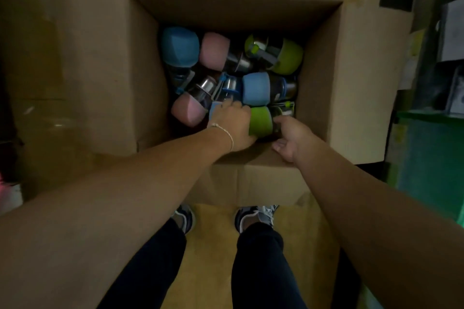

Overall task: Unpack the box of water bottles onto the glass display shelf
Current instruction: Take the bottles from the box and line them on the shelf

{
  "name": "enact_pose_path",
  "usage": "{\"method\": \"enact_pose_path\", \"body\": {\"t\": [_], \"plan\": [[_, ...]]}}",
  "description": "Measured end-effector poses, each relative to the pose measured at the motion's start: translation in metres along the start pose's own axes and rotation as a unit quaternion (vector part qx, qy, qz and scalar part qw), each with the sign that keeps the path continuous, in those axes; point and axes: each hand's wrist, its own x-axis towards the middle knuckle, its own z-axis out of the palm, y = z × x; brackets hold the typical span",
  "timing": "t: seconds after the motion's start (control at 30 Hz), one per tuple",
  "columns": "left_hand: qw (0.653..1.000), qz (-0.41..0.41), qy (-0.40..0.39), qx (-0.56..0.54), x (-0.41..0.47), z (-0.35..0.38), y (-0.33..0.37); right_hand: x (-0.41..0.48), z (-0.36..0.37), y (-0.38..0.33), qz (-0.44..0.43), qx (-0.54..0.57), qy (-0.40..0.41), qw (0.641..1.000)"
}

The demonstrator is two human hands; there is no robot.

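Note:
An open cardboard box [324, 78] stands on the floor at my feet. Several water bottles with blue, pink and green sleeves lie jumbled inside. My left hand [233, 123] reaches into the near side and curls over a light blue bottle [213, 109], which it mostly hides. Just to its right lies a green-sleeved bottle [261, 120]. My right hand [292, 135] closes round this bottle's clear upper part, fingers above and thumb below. Another blue bottle [256, 88] lies right behind both hands.
The box flaps [100, 70] fold outward on all sides. A green shelf or counter [431, 148] stands at the right, close to the box. My shoes [256, 216] touch the near flap. The floor is yellowish. The glass display shelf is out of view.

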Motion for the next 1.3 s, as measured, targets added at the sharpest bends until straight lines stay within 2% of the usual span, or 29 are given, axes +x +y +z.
{"method": "enact_pose_path", "body": {"t": [0.27, 0.4, 0.5, 0.7, 0.8, 0.97, 1.2, 1.3], "plan": [[0.996, 0.007, -0.014, 0.088, 0.059, 0.04, 0.013, 0.061, 0.02, -0.003, 0.014, 0.023, -0.068, 0.997], [0.992, -0.004, -0.027, 0.123, 0.068, 0.045, 0.016, 0.087, 0.03, -0.001, 0.013, 0.036, -0.066, 0.997], [0.99, -0.002, -0.008, 0.138, 0.069, 0.054, 0.02, 0.103, 0.031, 0.002, 0.023, 0.025, -0.061, 0.998], [0.998, -0.033, 0.004, 0.062, 0.058, 0.045, 0.023, 0.082, 0.026, -0.006, 0.018, 0.011, -0.078, 0.997], [0.998, -0.067, 0.009, 0.016, 0.027, 0.029, 0.029, 0.045, 0.016, -0.009, 0.022, -0.002, -0.079, 0.997], [0.995, -0.098, 0.01, -0.017, -0.045, -0.027, 0.046, -0.044, -0.001, -0.004, -0.019, 0.02, -0.059, 0.998], [0.997, -0.061, 0.016, -0.05, -0.154, -0.14, 0.082, -0.209, -0.049, 0.003, -0.149, -0.007, 0.005, 0.989], [0.994, -0.042, 0.026, -0.102, -0.205, -0.195, 0.104, -0.283, -0.078, 0.002, -0.202, -0.037, 0.018, 0.979]]}}
